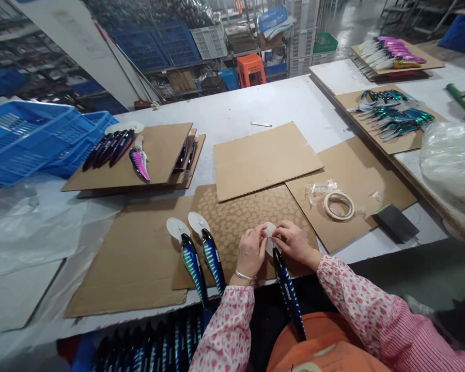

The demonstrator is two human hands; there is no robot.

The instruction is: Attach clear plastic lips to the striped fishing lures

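Observation:
A dark blue fishing lure (289, 294) with pale stripes points away from me, its clear round lip (270, 238) lying between my hands at the table's front edge. My left hand (252, 249) is closed, thumb and fingers pinched at the left of the lip. From the right, my right hand (294, 242) pinches at the lip's base. Whatever small part sits between the fingertips is too small to make out. To the left, two similar lures (194, 266) (212, 256) lie side by side on the cardboard (139, 253), lips facing away.
Cardboard sheets with dark lures and one pink lure (140, 161) are stacked at left, by blue crates (31, 134). A tape roll (338, 205) and black block (396, 223) lie right. Green lures (399, 119) rest beyond. More blue lures (151, 346) stand below the table edge.

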